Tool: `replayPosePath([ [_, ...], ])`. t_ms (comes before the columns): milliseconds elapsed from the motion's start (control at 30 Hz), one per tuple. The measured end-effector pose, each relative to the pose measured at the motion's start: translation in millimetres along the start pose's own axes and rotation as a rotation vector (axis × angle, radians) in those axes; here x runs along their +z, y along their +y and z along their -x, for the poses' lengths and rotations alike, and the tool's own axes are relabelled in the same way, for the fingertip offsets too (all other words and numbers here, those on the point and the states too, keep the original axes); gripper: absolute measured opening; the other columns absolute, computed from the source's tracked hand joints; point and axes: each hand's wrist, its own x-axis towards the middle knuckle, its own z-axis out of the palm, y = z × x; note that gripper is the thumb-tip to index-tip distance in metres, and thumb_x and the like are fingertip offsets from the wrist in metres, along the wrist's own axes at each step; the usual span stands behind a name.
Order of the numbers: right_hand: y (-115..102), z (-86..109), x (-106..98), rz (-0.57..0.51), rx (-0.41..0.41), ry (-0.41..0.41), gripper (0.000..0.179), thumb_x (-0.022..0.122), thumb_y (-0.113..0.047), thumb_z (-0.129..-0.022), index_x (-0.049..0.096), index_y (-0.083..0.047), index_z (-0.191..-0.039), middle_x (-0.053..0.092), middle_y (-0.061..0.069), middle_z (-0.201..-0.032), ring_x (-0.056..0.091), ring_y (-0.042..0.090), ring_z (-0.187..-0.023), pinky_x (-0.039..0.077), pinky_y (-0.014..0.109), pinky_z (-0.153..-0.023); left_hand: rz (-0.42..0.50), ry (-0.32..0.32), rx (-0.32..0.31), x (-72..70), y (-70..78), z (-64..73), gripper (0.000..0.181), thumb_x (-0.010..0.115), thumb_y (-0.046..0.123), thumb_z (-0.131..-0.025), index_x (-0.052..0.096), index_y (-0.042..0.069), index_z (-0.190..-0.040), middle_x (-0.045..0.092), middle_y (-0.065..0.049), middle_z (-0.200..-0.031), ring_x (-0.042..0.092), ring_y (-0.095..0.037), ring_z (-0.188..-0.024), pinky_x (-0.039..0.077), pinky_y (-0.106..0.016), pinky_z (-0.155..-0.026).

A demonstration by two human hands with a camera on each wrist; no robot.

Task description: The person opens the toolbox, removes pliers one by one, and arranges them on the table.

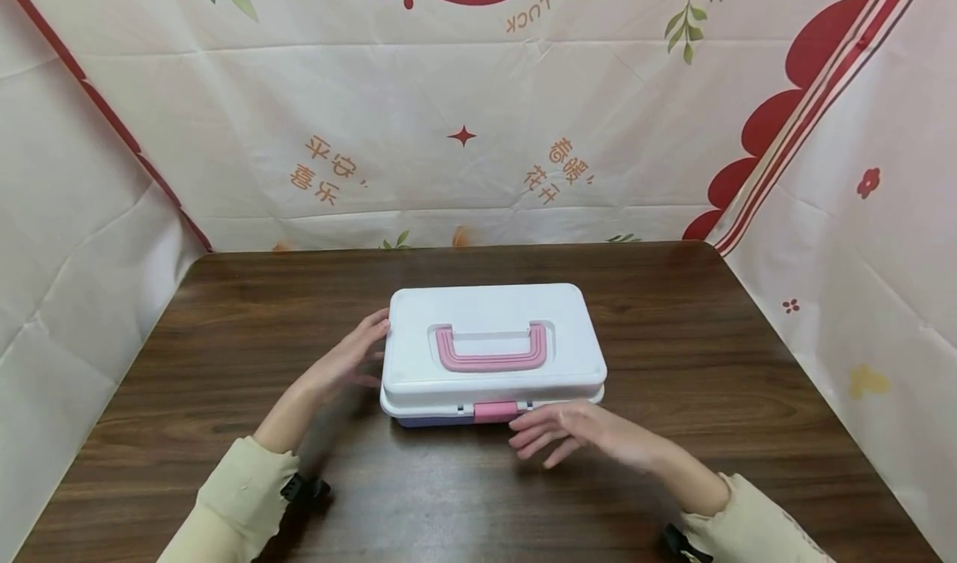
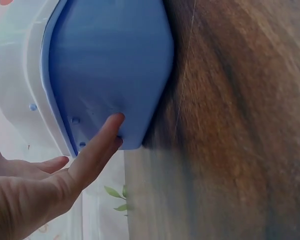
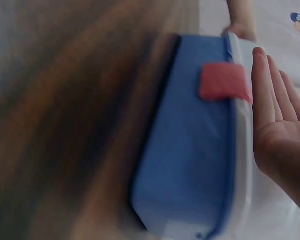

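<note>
Fingers (image 3: 262, 95) Hanging Loose Beside a White-and-Blue Plastic Carry Box (image 1: 493, 384)

Fingers of the bare left hand (image 1: 347, 362) are lying relaxed at the box's left end, grasping nothing; those of the bare right hand (image 1: 571, 428) are reaching out nearly straight by the front edge, also ungripped. Whether the right fingertips are touching the box, I cannot tell. Both cream cloth sleeves (image 1: 242, 496) are ending above the wrists.

The box is resting near the middle of a dark brown wood-grain table (image 1: 419, 496), its lid sitting down on the base.

Only the head view is showing the rectangular pink plastic handle (image 1: 492, 364), which is lying folded in the lid's recess. The left wrist view is revealing the smooth blue plastic end wall (image 2: 110, 60), where small round blue studs (image 2: 75, 120) are dotting the surface and one fingertip is touching or almost touching it. The right wrist view is displaying the long blue front and the full face of the pink rectangular latch (image 3: 224, 81), which the head view is catching from above.

Behind, a white printed cloth backdrop (image 1: 449, 90) is carrying orange lettering: 平安喜乐 on the left, 春暖 and a less legible second line on the right. Higher up, "LUCK" (image 1: 527, 15) is appearing inverted, with "OD" partly cut off beside it.
</note>
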Motion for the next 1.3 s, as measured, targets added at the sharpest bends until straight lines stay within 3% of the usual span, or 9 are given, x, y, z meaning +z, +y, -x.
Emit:
replayPosePath([
  [233, 25.9, -11.6, 6.2, -0.143, 0.188, 0.033, 0.051, 0.019, -0.026, -0.099, 0.035, 0.014, -0.127, 0.044, 0.031, -0.119, 0.047, 0.038, -0.106, 0.041, 0.053, -0.080, -0.046, 0.008, -0.005, 3.3, 1.9, -1.6, 0.072, 0.045, 0.050, -0.087, 0.011, 0.015, -0.141, 0.024, -0.017, -0.135, 0.031, -0.038, -0.119, 0.043, -0.051, -0.078],
  [367, 37.5, -15.9, 8.8, -0.184, 0.307, 0.111, 0.053, 0.023, -0.031, -0.098, 0.037, 0.012, -0.127, 0.048, 0.027, -0.118, 0.050, 0.034, -0.104, 0.045, 0.047, -0.079, -0.063, 0.010, 0.000, 3.9, 0.5, -1.9, 0.071, 0.046, 0.045, -0.088, 0.009, 0.014, -0.141, 0.027, -0.021, -0.132, 0.033, -0.038, -0.117, 0.044, -0.049, -0.077],
  [533, 48.5, -19.9, 11.1, -0.251, 0.406, 0.221, 0.063, 0.028, -0.044, -0.095, 0.036, 0.009, -0.128, 0.052, 0.020, -0.116, 0.052, 0.031, -0.102, 0.047, 0.043, -0.076, -0.083, 0.015, 0.000, 3.7, -1.1, -2.1, 0.073, 0.050, 0.043, -0.087, 0.008, 0.016, -0.141, 0.020, -0.017, -0.137, 0.030, -0.036, -0.119, 0.044, -0.050, -0.078],
  [933, 63.0, -25.8, 16.7, -0.518, 0.372, 0.421, 0.069, 0.031, -0.047, -0.093, 0.032, 0.013, -0.128, 0.050, 0.023, -0.116, 0.052, 0.031, -0.102, 0.044, 0.039, -0.082, -0.118, 0.025, -0.011, 2.0, -2.5, -3.2, 0.076, 0.053, 0.046, -0.084, 0.010, 0.019, -0.141, 0.020, -0.018, -0.137, 0.031, -0.035, -0.118, 0.043, -0.051, -0.079],
  [1167, 63.8, -30.8, 30.8, -0.567, 0.344, 0.654, 0.066, 0.044, -0.043, -0.090, 0.035, 0.014, -0.123, 0.057, 0.019, -0.106, 0.055, 0.026, -0.097, 0.044, 0.034, -0.083, -0.119, 0.021, -0.014, 1.2, -3.0, -3.5, 0.076, 0.054, 0.045, -0.084, 0.010, 0.019, -0.141, 0.019, -0.018, -0.138, 0.032, -0.036, -0.117, 0.043, -0.051, -0.078],
  [1300, 64.3, -32.6, 35.5, -0.594, 0.310, 0.726, 0.065, 0.046, -0.039, -0.091, 0.035, 0.017, -0.121, 0.058, 0.019, -0.101, 0.056, 0.025, -0.097, 0.042, 0.032, -0.086, -0.109, 0.021, -0.009, 1.6, -2.1, -2.8, 0.075, 0.054, 0.044, -0.084, 0.010, 0.019, -0.141, 0.018, -0.017, -0.138, 0.033, -0.035, -0.116, 0.044, -0.051, -0.077],
])
